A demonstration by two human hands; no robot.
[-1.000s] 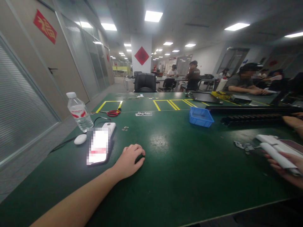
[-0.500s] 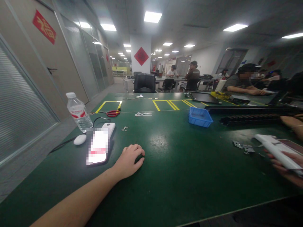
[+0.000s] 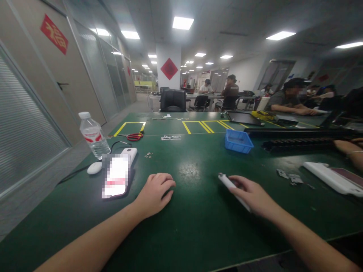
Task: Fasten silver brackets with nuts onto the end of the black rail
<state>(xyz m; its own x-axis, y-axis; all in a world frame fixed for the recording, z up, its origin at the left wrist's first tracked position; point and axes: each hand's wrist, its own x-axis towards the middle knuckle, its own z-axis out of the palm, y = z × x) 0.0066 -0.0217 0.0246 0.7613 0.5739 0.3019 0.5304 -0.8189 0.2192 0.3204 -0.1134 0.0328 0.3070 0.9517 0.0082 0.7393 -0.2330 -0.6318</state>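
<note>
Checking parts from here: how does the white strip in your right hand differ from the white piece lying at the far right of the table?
The white strip is narrow and gripped in the right hand; the white piece is wider and lies untouched on the table. The strip is near the table's middle, the piece near its right end. Both are white, long and angled alike.

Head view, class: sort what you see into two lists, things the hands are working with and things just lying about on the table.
In hand:
right hand gripping a white bar
left hand resting curled on the green table

Lying about:
water bottle
phone
red scissors
blue tray
white panel
</note>
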